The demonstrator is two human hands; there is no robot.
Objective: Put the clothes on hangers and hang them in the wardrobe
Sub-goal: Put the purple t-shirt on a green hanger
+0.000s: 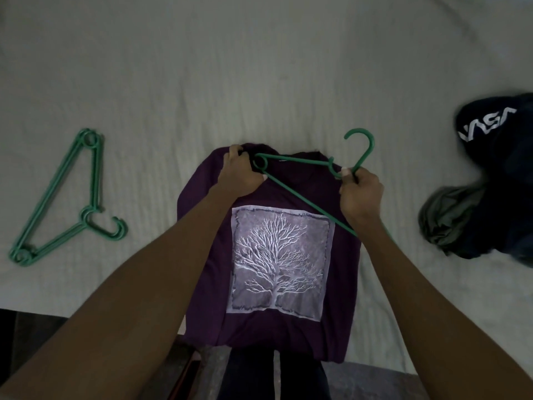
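Head view looks straight down on a bed (259,67) with a pale ribbed cover, and a purple T-shirt (207,269) lies flat at the middle of its near edge, collar pointing away, hem hanging over the edge, a pale square print of a bare tree facing up. Left hand (240,176) grips the shirt at the collar's left side, fingers curled into the fabric right where one corner loop of a green hanger (300,197) meets the neck opening. Right hand (360,194) pinches that hanger at the base of its hook, thumb and fingers closed round the plastic, the hook sticking up and away beyond the knuckles; the hanger sits tilted across the shirt's upper chest, one bar running back under the right wrist. Over by the bed's left edge, spare green hangers (60,203) lie stacked, well apart from the shirt. At the right edge sits a heap of dark clothes (496,180), white NASA lettering on top.
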